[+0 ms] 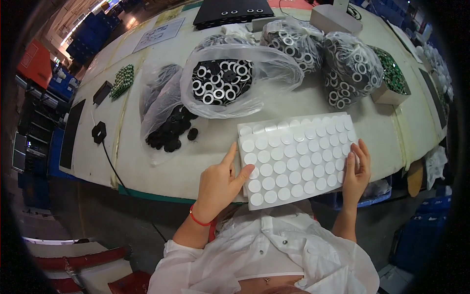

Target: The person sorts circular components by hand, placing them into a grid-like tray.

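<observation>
Between my hands, at the table's near edge, lies a stack of white sheets (296, 158) covered with rows of round white stickers. My left hand (221, 183) grips its left side, the thumb on top and the index finger stretched along the edge. The right edge is held by my right hand (357, 169), its fingers curled over the side. Beyond the sheets an open plastic bag (274, 78) is filled with black-and-white rings (223, 81). Loose black round parts (171, 130) spill from another clear bag (159, 93) to the left.
Two full bags of rings (293, 46) (350, 68) stand behind the sheets, beside a box of green circuit boards (391, 73). A black case (232, 12) lies at the back. At left are a bundle of green-and-white parts (122, 81), a small black box (102, 92) and a cabled black block (99, 132).
</observation>
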A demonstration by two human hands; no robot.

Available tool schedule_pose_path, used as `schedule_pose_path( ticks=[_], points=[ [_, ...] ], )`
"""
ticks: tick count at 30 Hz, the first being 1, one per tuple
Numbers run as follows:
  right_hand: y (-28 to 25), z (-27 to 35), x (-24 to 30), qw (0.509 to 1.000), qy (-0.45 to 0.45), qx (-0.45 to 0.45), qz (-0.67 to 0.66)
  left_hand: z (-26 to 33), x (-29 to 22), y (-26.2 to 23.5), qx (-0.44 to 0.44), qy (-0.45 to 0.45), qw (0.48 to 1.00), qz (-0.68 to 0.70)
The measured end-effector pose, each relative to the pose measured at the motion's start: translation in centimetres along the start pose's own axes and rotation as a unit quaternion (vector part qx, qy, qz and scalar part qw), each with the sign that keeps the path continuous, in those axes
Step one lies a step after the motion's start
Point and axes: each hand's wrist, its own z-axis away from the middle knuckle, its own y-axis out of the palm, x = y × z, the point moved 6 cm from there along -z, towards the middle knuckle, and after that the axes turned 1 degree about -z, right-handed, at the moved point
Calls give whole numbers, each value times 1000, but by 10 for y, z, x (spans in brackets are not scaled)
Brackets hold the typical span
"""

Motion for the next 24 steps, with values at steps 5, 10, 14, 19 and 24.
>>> schedule_pose_path(
  ticks=[5, 10, 14, 19, 24],
  points=[
    [4, 7, 20, 975, -137, 35, 169, -22, 3, -6, 19, 25, 999, 14],
    [5, 17, 25, 952, -220, 62, 205, -27, 6, 2, 77, 25, 993, 82],
    [4, 21, 19, 957, -226, 14, 181, -20, -3, 4, 77, 19, 994, 79],
    [-4, 18, 16, 955, -223, 11, 193, -18, -5, -5, 45, -43, 998, -3],
    [-1, 31, 42, 870, -329, 133, 343, -28, 14, -12, -21, -21, 999, 32]
  ],
)
